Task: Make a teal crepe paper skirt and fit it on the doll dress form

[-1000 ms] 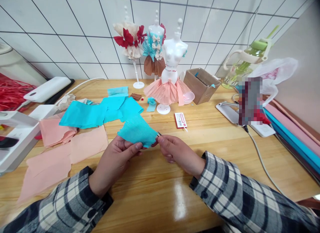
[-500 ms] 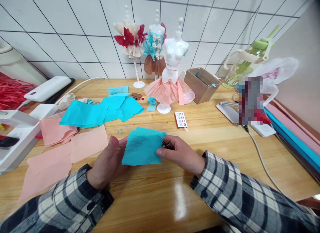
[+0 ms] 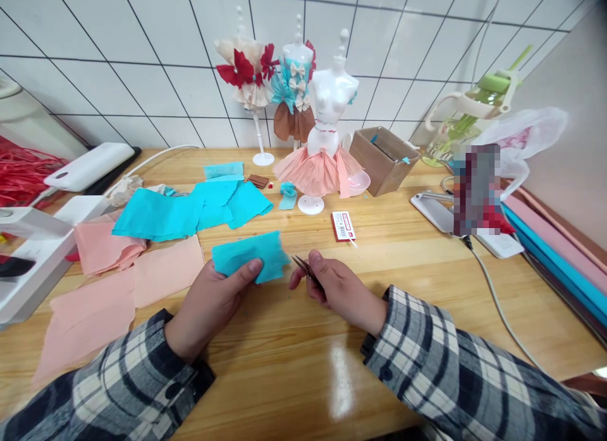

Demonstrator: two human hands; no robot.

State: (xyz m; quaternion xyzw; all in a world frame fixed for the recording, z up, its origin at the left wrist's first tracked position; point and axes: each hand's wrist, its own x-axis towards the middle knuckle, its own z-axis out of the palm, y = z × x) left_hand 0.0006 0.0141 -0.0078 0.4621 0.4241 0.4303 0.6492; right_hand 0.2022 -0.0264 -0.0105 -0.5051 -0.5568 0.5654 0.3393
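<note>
My left hand [image 3: 215, 296] grips a piece of turquoise crepe paper [image 3: 246, 254] with the thumb on its face and the fingers behind. The paper is raised over the table, and its right edge is ragged. In my right hand [image 3: 334, 286] is a pair of small dark scissors [image 3: 306, 270], with pointed tips aimed at that ragged edge, a small gap away. My fingers hide the handles. Behind the hands stands a white dress form [image 3: 332, 93] wearing a pleated peach paper skirt [image 3: 315, 172].
Turquoise sheets [image 3: 161, 213] and peach sheets [image 3: 97, 308] lie at left. A small red-and-white box [image 3: 343, 226] sits ahead of my right hand. Farther back are a cardboard box [image 3: 382, 163] and two dressed forms. A phone stand [image 3: 431, 213] and green bottle [image 3: 488, 93] stand at right.
My left hand has closed on the turquoise paper, which now looks narrower and sits higher and tilted. My right hand has let go of it, and the scissors are apart from its edge.
</note>
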